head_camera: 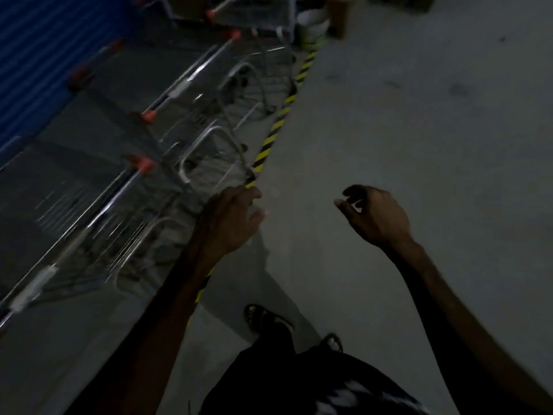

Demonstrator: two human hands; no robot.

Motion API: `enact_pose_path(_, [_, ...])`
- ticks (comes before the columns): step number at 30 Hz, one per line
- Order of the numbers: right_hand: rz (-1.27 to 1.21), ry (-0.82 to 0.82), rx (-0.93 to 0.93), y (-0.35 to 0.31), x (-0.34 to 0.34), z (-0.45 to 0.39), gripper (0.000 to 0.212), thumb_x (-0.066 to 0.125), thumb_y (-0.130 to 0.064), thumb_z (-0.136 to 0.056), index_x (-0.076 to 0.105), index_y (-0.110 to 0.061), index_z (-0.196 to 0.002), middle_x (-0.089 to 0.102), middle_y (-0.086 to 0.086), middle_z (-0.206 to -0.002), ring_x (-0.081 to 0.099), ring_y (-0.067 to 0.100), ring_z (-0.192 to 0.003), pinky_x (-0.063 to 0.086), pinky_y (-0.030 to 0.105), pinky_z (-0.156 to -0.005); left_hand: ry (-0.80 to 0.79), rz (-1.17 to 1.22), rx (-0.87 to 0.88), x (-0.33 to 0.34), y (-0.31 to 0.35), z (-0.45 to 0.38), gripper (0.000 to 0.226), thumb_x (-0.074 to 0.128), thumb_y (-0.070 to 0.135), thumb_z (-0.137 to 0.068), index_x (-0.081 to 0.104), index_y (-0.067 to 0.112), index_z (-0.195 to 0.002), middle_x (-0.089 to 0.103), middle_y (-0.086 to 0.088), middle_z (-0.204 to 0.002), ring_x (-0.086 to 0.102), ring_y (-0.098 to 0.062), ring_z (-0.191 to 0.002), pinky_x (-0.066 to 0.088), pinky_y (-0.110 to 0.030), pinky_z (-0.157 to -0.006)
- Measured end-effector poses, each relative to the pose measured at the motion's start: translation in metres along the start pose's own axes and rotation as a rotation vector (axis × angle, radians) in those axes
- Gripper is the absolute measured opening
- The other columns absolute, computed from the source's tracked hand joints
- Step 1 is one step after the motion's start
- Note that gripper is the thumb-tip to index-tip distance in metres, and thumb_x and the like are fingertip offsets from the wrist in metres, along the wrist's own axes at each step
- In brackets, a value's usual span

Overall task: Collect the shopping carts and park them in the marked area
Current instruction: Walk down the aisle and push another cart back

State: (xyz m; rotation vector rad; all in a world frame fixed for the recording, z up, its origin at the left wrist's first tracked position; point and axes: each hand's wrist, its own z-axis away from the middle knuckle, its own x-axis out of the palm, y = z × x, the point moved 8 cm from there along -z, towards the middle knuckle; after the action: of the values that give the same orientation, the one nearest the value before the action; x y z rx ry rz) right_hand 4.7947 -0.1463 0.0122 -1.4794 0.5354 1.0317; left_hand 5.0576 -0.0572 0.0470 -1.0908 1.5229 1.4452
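Several carts (167, 151) stand nested in a row left of the striped tape (273, 131), by a blue shutter (39, 55). Our left hand (230, 220) and right hand (377, 217) hang loosely curled, holding nothing, over grey concrete floor (419, 130).

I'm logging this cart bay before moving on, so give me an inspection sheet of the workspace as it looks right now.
Surface: grey concrete floor, dim light.
Job's things: shopping carts in a row left of the yellow-black floor tape; red handle caps; image blurred.
Clutter: white bucket and brown post at the far end.
Hands: left hand relaxed, by the nearest cart's edge, contact unclear; right hand loosely curled, holding nothing.
Cables: nothing seen.
Surroundings: blue corrugated shutter behind the carts.
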Motion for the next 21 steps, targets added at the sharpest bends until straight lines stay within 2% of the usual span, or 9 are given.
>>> enact_pose_path(6, [-0.088,0.235,0.337,0.125,-0.077,0.117,0.040,0.064,-0.054,-0.098,0.068,-0.025,-0.126,0.076,-0.006,-0.113,0.071,0.017,-0.102,0.057,0.036,-0.083,-0.098,0.064,0.366,0.055,0.156,-0.021,0.037,0.062,0.049,-0.093,0.071,0.017,-0.110,0.069,-0.001,-0.093,0.066,-0.031,-0.090,0.055,-0.040,-0.077])
enact_pose_path(12, [-0.152,0.496,0.633,0.208,-0.133,0.223,0.040,0.064,-0.053,-0.098,0.067,-0.026,-0.128,0.076,-0.007,-0.114,0.071,0.015,-0.103,0.059,0.041,-0.087,-0.212,0.123,0.730,0.106,0.315,-0.035,0.032,0.074,0.041,-0.097,0.072,0.018,-0.119,0.073,0.000,-0.103,0.065,-0.023,-0.097,0.052,-0.036,-0.082])
enact_pose_path(16, [-0.171,0.678,0.841,0.244,-0.154,0.292,0.041,0.063,-0.053,-0.098,0.067,-0.026,-0.129,0.076,-0.007,-0.113,0.071,0.015,-0.101,0.060,0.041,-0.086,-0.314,0.155,0.931,0.137,0.396,-0.042,0.034,0.072,0.046,-0.099,0.071,0.020,-0.122,0.072,0.002,-0.105,0.064,-0.021,-0.100,0.051,-0.035,-0.084])
enact_pose_path(21, [-0.178,0.854,1.083,0.255,-0.161,0.367,0.042,0.062,-0.054,-0.098,0.066,-0.028,-0.131,0.076,-0.007,-0.113,0.071,0.013,-0.099,0.060,0.042,-0.086,-0.416,0.175,1.164,0.163,0.477,-0.037,0.036,0.071,0.048,-0.098,0.071,0.022,-0.123,0.073,0.003,-0.107,0.064,-0.020,-0.102,0.050,-0.035,-0.083])
